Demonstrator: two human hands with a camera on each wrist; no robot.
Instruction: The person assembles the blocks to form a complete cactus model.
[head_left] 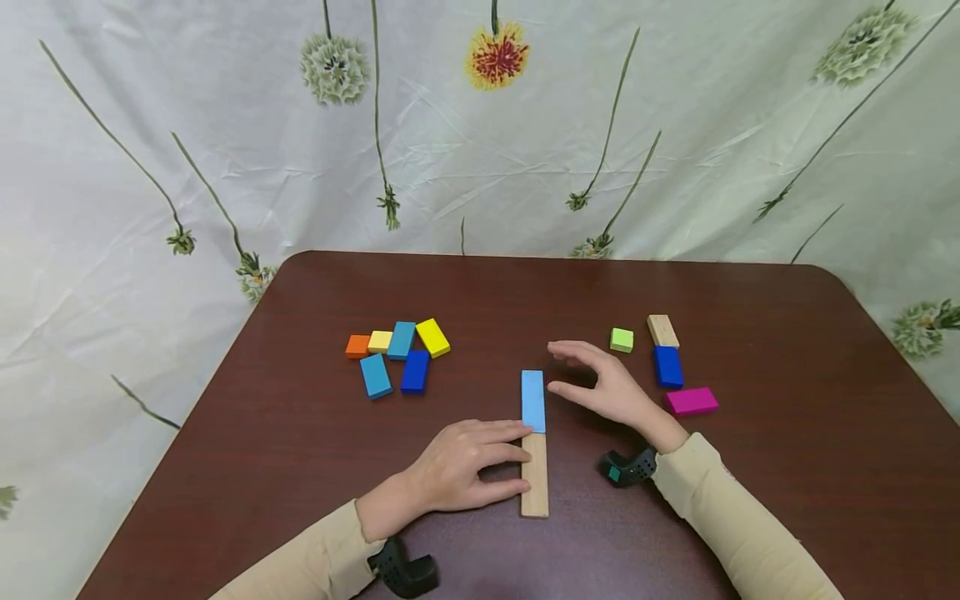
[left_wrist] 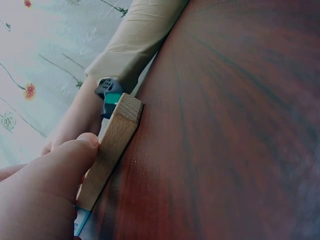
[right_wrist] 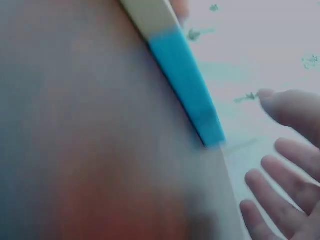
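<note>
1. head view: you had a light blue block (head_left: 533, 401) set end to end with a plain wood block (head_left: 536, 475) on the table (head_left: 300, 450). your left hand (head_left: 476, 467) rested its fingertips on the pair, fingers mostly straight, so more a touch than a clamp. your right hand (head_left: 600, 383) was just right of the light blue block, wide and holding nothing. loose coloured blocks (head_left: 401, 340) lay off left, a green block (head_left: 621, 340) and a magenta block (head_left: 691, 402) off right. looked like the lining-up step to me.
2. left wrist view: your thumb tip was against the plain wood block. couldn't tell how hard you pressed.
3. right wrist view: kinda blurry, but your right fingers were spread, apart from the light blue block. imo the next move called for keeping the left hand light so the joint stayed straight.
</note>
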